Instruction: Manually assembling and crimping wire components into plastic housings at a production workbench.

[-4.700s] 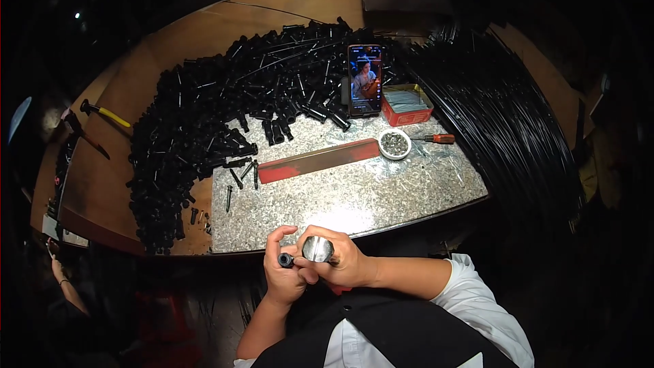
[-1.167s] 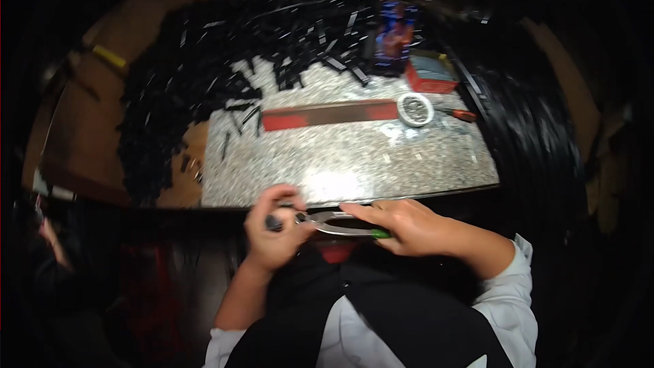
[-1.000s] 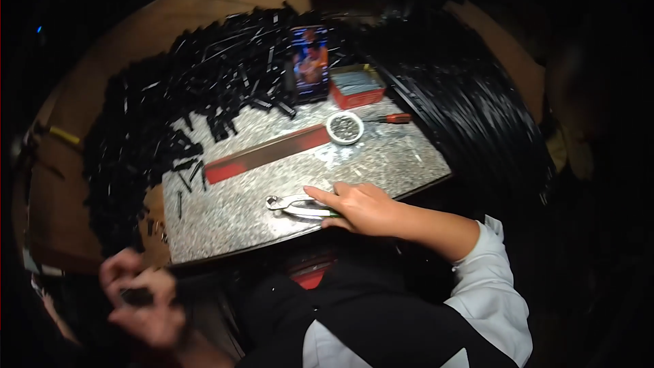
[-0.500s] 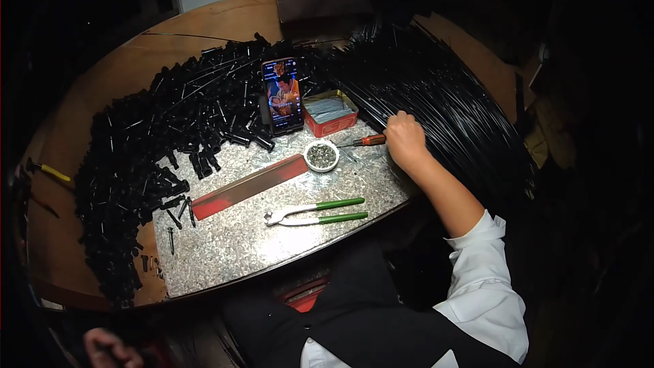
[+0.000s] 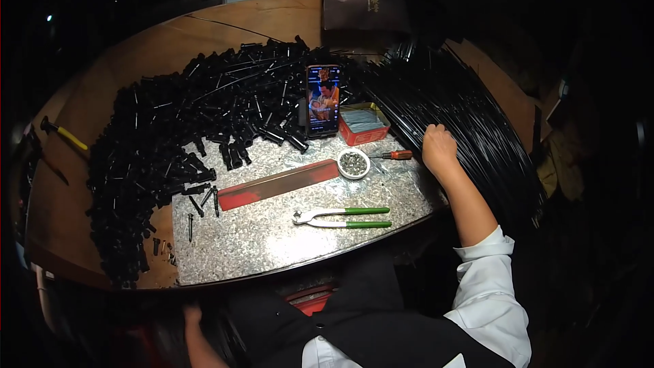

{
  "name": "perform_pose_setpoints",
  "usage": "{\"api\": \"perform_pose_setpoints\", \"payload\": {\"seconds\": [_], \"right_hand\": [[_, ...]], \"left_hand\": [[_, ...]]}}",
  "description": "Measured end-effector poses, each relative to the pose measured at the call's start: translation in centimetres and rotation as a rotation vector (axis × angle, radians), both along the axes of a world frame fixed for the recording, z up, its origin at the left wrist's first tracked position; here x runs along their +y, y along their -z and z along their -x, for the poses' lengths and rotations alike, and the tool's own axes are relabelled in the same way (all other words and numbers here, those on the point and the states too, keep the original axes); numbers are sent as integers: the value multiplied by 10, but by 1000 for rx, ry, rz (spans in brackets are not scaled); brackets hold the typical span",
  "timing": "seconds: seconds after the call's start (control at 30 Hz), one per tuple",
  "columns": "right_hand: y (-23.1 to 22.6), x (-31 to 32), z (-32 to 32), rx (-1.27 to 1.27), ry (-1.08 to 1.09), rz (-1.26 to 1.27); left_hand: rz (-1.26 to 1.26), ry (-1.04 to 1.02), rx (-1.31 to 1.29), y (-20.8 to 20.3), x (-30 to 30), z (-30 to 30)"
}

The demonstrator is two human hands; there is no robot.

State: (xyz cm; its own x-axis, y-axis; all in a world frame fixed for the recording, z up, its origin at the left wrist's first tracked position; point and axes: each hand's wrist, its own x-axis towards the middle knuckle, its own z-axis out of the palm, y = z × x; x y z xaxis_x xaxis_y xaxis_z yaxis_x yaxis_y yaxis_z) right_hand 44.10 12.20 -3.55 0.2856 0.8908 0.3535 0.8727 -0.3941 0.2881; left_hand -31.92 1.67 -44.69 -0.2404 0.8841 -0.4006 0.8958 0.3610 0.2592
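Note:
My right hand (image 5: pixel 439 148) rests at the left edge of a large sheaf of long thin black rods (image 5: pixel 463 105). Its fingers are curled in, and whatever they hold is hidden. Just left of it lies a screwdriver (image 5: pixel 400 155) with a red-orange handle. My left hand (image 5: pixel 193 313) is low, under the table's front edge, in shadow; its fingers are out of sight. Between the two, on a speckled stone slab (image 5: pixel 238 249), lie end-cutting pincers (image 5: pixel 340 217) with green handles, a red-brown bar (image 5: pixel 276 184) and a white bowl (image 5: pixel 353 163) of small metal bits.
A big heap of short black tubular parts (image 5: pixel 163 129) covers the left and back. A phone (image 5: pixel 323 102) stands upright beside a red tin (image 5: pixel 364 135) of thin grey strips. A hammer (image 5: pixel 65 135) with a yellow handle lies far left; a dark bag (image 5: pixel 361 0) stands behind.
The view has shifted, so the table things appear farther right. My left hand has moved right, toward my body, under the table edge. My right hand stays by the rods.

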Motion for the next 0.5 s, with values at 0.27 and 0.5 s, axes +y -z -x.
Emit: {"api": "perform_pose_setpoints", "payload": {"seconds": [0.27,0.5], "right_hand": [[14,22,-7,-95,-54,-98],[-4,2,-37,-145,2,-32]], "left_hand": [[-157,380,390,104,39,38],[-213,425,123,-51,40,-156]]}}
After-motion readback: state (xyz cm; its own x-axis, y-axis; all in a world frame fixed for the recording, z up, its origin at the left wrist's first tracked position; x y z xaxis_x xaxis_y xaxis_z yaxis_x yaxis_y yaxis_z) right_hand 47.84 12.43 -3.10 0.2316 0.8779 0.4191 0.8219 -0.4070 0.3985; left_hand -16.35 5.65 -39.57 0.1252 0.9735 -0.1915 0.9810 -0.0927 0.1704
